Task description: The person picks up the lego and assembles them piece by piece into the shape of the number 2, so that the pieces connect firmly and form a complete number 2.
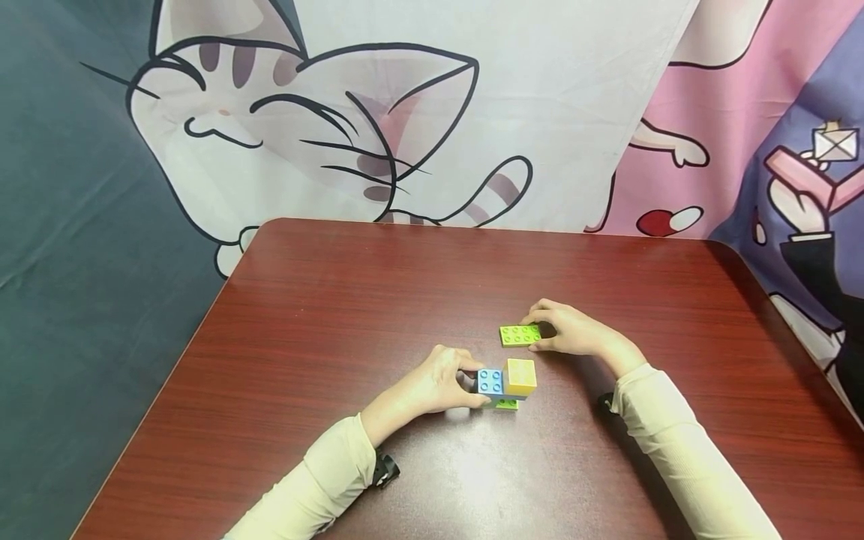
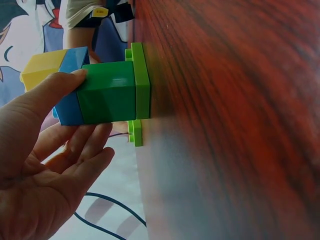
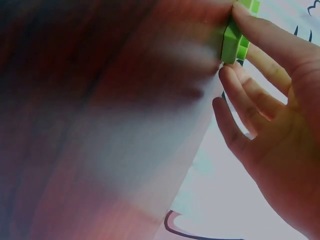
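My left hand [image 1: 439,381] grips a small stack of toy building bricks between thumb and fingers. On top of the stack is a yellow brick [image 1: 520,376], set on the right part of a blue brick [image 1: 490,381] whose left studs show. Below them the left wrist view shows a dark green brick [image 2: 109,95] on a light green base plate [image 2: 143,82], close to the table surface. Just beyond the stack, my right hand [image 1: 570,330] pinches the right end of another flat light green brick [image 1: 518,336], its studs facing up.
Both hands work over a reddish-brown wooden table [image 1: 378,277] with rounded far corners. Behind its far edge hangs a cloth [image 1: 567,97] printed with cartoon cats. A dark wrist strap [image 1: 386,469] shows at the left sleeve.
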The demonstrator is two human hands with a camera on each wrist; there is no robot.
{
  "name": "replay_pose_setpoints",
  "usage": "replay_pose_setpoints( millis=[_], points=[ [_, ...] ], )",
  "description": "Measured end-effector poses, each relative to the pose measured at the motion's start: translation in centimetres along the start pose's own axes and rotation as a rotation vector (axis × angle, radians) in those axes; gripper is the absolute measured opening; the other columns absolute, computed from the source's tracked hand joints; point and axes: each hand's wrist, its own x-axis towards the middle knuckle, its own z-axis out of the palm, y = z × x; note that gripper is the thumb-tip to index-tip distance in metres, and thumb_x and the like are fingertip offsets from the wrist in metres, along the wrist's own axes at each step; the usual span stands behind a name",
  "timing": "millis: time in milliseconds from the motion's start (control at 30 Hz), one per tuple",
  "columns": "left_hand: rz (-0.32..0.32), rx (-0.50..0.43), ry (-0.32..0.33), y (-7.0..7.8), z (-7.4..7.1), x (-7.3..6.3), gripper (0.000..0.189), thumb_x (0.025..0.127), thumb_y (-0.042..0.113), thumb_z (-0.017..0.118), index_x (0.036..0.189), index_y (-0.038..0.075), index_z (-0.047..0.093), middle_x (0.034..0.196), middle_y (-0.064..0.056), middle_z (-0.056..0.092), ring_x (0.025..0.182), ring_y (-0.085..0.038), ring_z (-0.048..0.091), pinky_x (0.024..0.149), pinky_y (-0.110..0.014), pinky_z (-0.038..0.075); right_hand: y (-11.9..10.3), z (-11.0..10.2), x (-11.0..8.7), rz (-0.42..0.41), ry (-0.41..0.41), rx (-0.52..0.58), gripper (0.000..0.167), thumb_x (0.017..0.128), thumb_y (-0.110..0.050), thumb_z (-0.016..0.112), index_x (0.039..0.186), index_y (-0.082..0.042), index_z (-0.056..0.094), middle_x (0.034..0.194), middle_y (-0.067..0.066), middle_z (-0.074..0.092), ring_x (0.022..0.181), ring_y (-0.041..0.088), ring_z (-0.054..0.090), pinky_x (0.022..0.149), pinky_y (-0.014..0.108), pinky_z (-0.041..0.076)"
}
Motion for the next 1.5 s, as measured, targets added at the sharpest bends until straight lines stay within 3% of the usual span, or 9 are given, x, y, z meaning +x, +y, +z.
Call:
replay_pose_setpoints(
  millis=[400, 1200, 1500],
  points=[
    [-0.008, -0.011, 0.004, 0.1, 0.0, 0.0, 0.034, 0.067, 0.019, 0.082, 0.098, 0.010, 0.074, 0.079, 0.000, 0.067, 0.071, -0.017, 0.060, 0.062, -0.017, 0.044, 0.3, 0.1, 0.1, -0.012, 0.013, 0.001, 0.034, 0.075, -0.013, 0.077, 0.106, -0.006, 0.065, 0.099, 0.004, 0.061, 0.094, 0.022, 0.058, 0.084, 0.043, 0.047],
    [-0.032, -0.005, -0.010, 0.0, 0.0, 0.0, 0.035, 0.068, 0.020, 0.081, 0.101, 0.009, 0.073, 0.079, 0.000, 0.066, 0.072, -0.016, 0.061, 0.062, -0.015, 0.044, -2.0, -1.4, -1.6, 0.088, 0.012, 0.009, 0.037, 0.080, -0.022, 0.073, 0.114, -0.008, 0.062, 0.109, 0.004, 0.064, 0.100, 0.021, 0.060, 0.086, 0.044, 0.048],
    [-0.031, 0.007, -0.003, 0.1, 0.0, 0.0, 0.036, 0.068, 0.022, 0.082, 0.102, 0.012, 0.073, 0.079, 0.002, 0.066, 0.073, -0.015, 0.062, 0.063, -0.014, 0.044, -3.8, -2.5, -2.0, 0.041, 0.064, -0.010, 0.036, 0.082, -0.025, 0.071, 0.114, -0.010, 0.063, 0.104, -0.001, 0.063, 0.094, 0.016, 0.059, 0.082, 0.040, 0.048]
  ],
)
